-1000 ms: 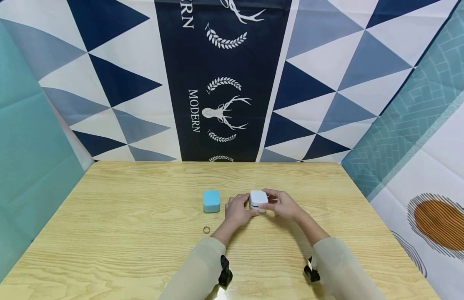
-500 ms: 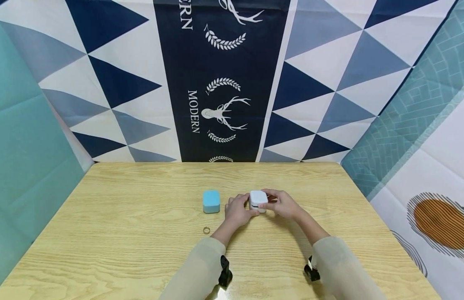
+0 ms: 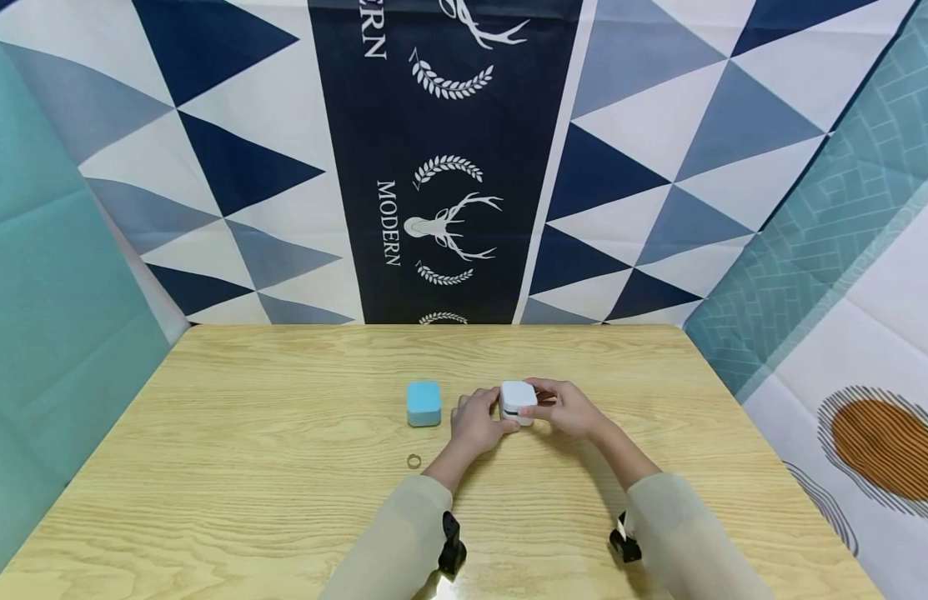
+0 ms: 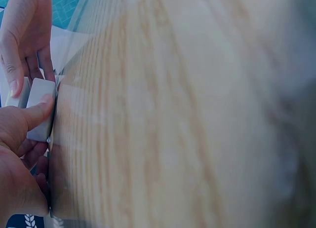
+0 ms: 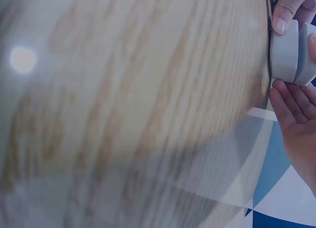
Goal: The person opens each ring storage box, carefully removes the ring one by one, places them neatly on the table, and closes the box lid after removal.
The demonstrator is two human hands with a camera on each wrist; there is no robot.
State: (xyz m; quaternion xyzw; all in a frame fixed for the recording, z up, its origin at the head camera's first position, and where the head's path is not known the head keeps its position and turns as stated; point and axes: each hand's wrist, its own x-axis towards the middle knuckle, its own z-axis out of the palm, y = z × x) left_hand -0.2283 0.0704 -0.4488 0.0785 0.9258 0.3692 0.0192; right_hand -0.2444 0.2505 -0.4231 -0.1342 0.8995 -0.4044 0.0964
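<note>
A small white box (image 3: 518, 400) with rounded corners stands on the table, its lid slightly raised. A dark, wedge-shaped gap runs between the lid (image 5: 309, 53) and the base (image 5: 285, 53) in the right wrist view. My left hand (image 3: 476, 422) holds the base from the left, its thumb (image 4: 40, 112) pressed on the near face. From the right, my right hand (image 3: 569, 410) pinches the lid between thumb and fingers. What lies inside the box is hidden. To the left stands a similar light-blue box (image 3: 423, 404), with a small gold-coloured ring (image 3: 414, 461) in front of it.
The wooden table (image 3: 268, 433) reaches back to a patterned cloth (image 3: 441, 167). Teal cloth (image 3: 66, 300) hangs along the left side, and another patterned cloth (image 3: 846, 350) borders the right edge. Black wrist mounts (image 3: 452, 546) sit under both sleeves.
</note>
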